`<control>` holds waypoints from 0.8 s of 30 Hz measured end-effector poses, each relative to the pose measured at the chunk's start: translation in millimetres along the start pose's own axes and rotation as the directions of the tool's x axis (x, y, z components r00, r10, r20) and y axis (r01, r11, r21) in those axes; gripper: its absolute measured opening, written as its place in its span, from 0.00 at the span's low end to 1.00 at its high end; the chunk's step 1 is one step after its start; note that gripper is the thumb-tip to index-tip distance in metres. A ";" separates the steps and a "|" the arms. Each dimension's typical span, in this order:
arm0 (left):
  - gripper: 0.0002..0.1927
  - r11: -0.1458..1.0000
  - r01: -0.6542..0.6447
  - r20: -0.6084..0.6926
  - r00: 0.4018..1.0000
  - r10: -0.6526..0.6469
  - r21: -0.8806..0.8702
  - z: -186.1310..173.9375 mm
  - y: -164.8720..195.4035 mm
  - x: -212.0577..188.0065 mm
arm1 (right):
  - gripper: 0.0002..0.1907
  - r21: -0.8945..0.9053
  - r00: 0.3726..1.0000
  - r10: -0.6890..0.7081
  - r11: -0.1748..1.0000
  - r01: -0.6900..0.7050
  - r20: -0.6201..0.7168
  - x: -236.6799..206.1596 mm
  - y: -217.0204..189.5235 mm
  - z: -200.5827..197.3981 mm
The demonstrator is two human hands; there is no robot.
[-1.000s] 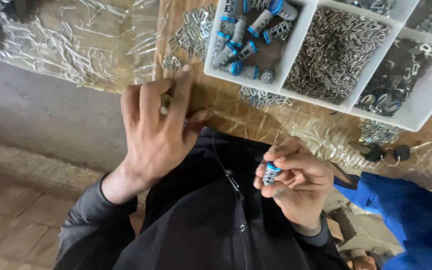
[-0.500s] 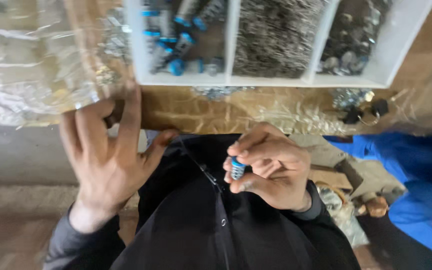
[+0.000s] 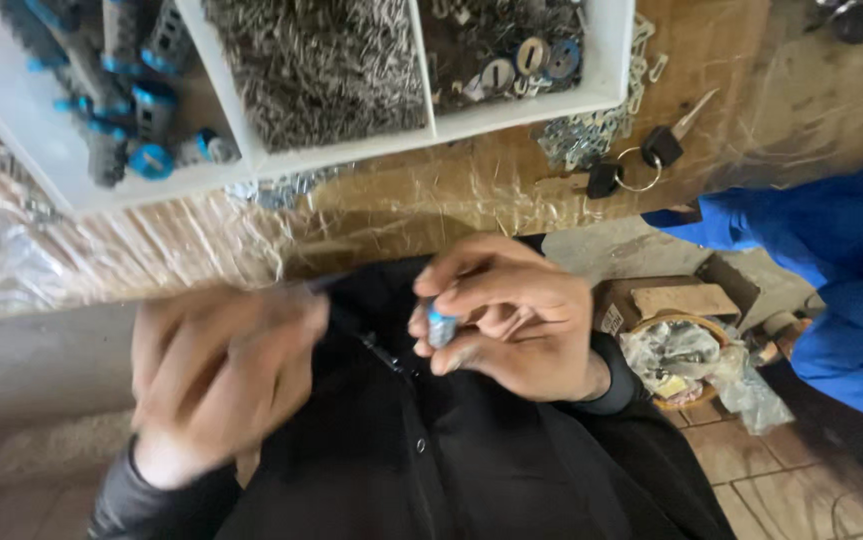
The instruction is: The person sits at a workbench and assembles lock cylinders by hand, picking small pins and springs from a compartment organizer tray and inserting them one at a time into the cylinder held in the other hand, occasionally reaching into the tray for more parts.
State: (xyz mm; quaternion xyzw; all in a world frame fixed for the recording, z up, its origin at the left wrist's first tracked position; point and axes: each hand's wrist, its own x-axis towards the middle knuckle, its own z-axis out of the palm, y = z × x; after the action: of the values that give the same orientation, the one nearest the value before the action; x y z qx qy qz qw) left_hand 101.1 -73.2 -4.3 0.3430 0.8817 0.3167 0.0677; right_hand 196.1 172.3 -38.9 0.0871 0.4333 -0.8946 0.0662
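Head cam, looks steeply down, close over hands (image 3: 506, 320), bench edge (image 3: 401, 215)

A small-parts assembly workshop: a white compartment tray (image 3: 251, 165) of metal pins (image 3: 316, 60) and lock cylinders (image 3: 136, 100) sits on a plastic-wrapped wooden workbench (image 3: 431, 205).

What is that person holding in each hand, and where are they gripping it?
The right hand pinches a small grey cylinder with a blue cap by its sides, cap end poking out between the fingers. The left hand is too blurred to tell.
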 end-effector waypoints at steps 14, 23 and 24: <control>0.13 0.892 -0.231 -0.069 0.973 0.222 -0.389 33.6 24.1 34.4 | 0.17 -0.379 0.997 -0.012 0.925 -0.017 -0.073 -10.7 -17.7 -14.5; 0.21 0.986 0.143 0.003 0.990 -0.144 -0.085 16.2 21.7 44.2 | 0.18 -0.175 0.997 -0.003 0.985 -0.011 -0.079 -1.4 -1.2 -2.1; 0.23 0.978 0.090 -0.067 0.995 -0.079 0.189 17.0 20.7 46.8 | 0.17 -0.164 0.993 -0.006 0.986 -0.014 -0.118 -3.7 -0.5 -0.6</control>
State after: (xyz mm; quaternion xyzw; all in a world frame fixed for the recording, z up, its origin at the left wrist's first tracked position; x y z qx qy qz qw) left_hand 83.1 -22.5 -0.7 0.3007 0.9235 0.2371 0.0216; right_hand 199.7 173.2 -38.0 0.1350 0.5086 -0.8489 0.0493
